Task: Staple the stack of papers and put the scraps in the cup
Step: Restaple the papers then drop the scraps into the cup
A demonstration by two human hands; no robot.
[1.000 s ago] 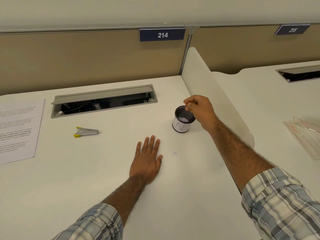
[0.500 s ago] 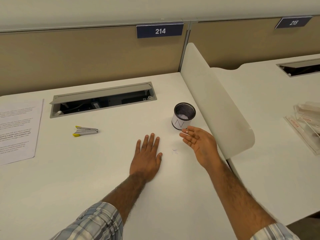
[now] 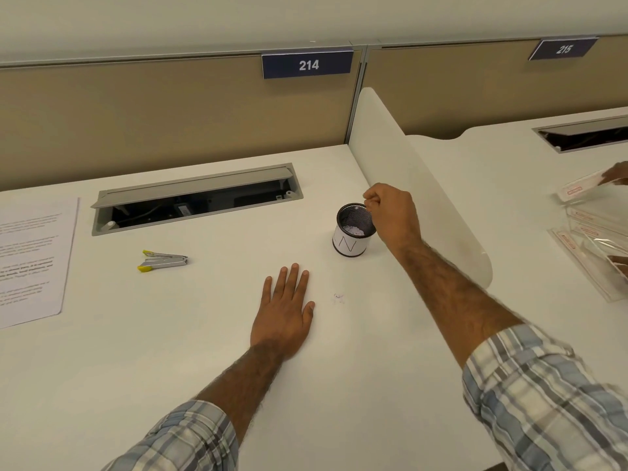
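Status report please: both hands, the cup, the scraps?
Left hand flat on desk, empty. Right hand pinched over cup. One scrap on desk. Nothing blocking.

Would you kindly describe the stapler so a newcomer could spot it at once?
Start at the open cable hatch sunk in the white desk. Just in front of its left half lies the stapler, alone. It is small, silver and yellow-tipped, the only metal tool there.
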